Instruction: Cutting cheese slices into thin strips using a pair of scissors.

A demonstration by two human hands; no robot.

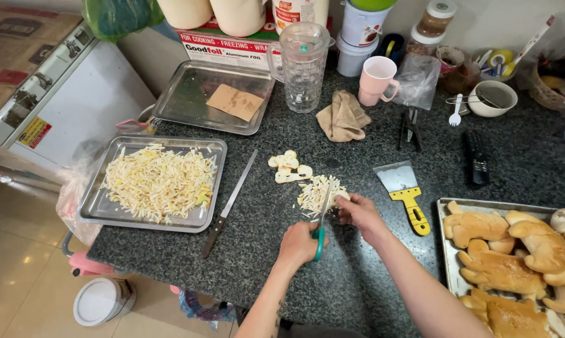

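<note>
**A:** Head view here. Dark speckled granite tabletop, and the left hand is wrapped around a teal-handled knife with a thin steel blade, blade tip sitting in a small heap of pale shredded strips. The right hand is closed over a piece at the edge of that heap, pinning it down.

**B:** What's in the trays?

**A:** Shallow rectangular steel tray on the left, pretty much full of the same stuff, pale yellow-white shreds, stringy and loose. Behind it there's a second shiny steel tray holding just a flat tan piece of cardboard. Far right, a metal baking pan packed with golden-brown crusty bread rolls, lumpy, glossy on top.

**B:** Anything else near the chopping?

**A:** A few whole pale slices just beyond the heap, rounded and smooth. A long narrow dark-handled knife lying between the full tray and the heap. A steel scraper with a yellow plastic handle just right of the hands. Further back: a clear faceted plastic jug, a pink mug, a crumpled beige cloth, and a white bowl with a wire whisk across it.
</note>
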